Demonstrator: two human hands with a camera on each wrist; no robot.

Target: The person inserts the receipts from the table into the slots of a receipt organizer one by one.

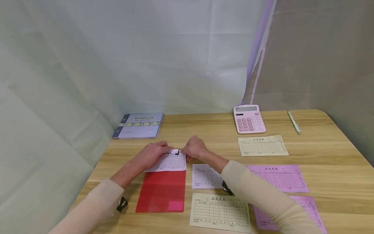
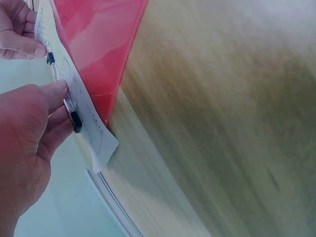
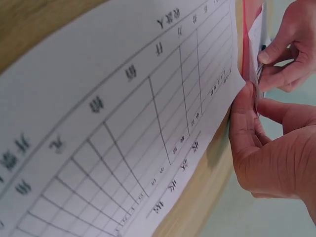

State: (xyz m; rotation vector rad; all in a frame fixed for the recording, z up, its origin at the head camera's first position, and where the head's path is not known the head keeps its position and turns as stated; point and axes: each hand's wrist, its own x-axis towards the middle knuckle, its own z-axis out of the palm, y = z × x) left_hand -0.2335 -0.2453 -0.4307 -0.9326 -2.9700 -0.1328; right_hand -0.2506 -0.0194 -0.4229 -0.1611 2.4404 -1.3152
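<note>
1. the left hand (image 1: 152, 155) is nearly closed, thumb and fingers pinching the metal clip (image 1: 174, 151) with its black ends.
2. the right hand (image 1: 195, 149) is nearly closed too, pinching the edge of the upper form (image 1: 172, 163); whether the board is also in its grip, i cannot tell.
3. the red clipboard (image 1: 163, 188) lies in front of the person, the upper form over its top end and a pink rectangle (image 1: 176, 205) at its lower right.
4. the bench (image 1: 327, 146) has a pale wood grain and a rounded far right corner.
5. whitish hanging cloth (image 1: 175, 55) surrounds it, with a purple strip (image 1: 258, 42) beside a greyer panel.
6. counted flat on the bench: one white form (image 1: 205, 177), two cream forms (image 1: 220, 211) and two purple forms (image 1: 277, 177).
7. farther back: one pink calculator (image 1: 249, 119), one pale green pen (image 1: 294, 123) and blue booklets (image 1: 139, 125), their number unclear.
</note>
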